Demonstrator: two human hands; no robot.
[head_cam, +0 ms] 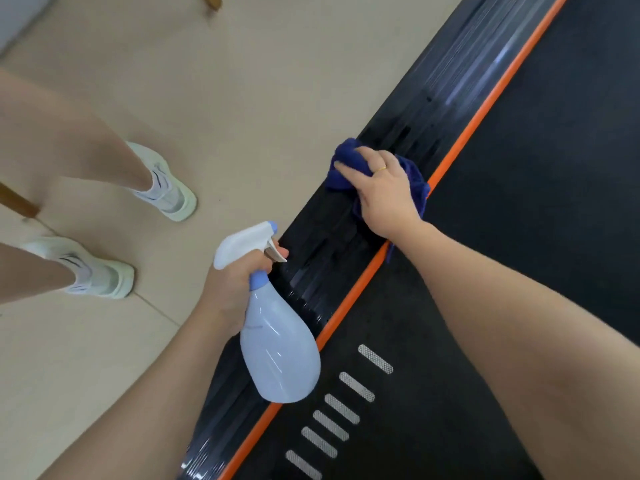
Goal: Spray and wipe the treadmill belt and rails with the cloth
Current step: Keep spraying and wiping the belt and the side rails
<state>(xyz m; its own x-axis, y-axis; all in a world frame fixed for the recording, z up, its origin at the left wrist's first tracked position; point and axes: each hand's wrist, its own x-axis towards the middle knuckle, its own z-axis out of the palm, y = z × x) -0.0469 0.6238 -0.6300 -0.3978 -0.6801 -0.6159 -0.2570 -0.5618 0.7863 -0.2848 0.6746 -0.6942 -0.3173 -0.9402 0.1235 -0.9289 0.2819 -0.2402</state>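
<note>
The black treadmill belt [519,237] fills the right side, edged by an orange strip [460,133]. Left of the strip runs the ribbed black side rail [415,109]. My right hand [384,192] presses a dark blue cloth [346,164] flat on that rail, fingers spread over it. My left hand [225,289] grips the neck of a pale blue spray bottle [280,355] with a white trigger head, held over the rail nearer to me, one finger on the trigger.
Another person's two bare legs in white sneakers [166,188] stand on the beige tiled floor [242,98] left of the treadmill. A brown wooden furniture leg [20,202] shows at the left edge. White dashes [346,403] mark the near belt.
</note>
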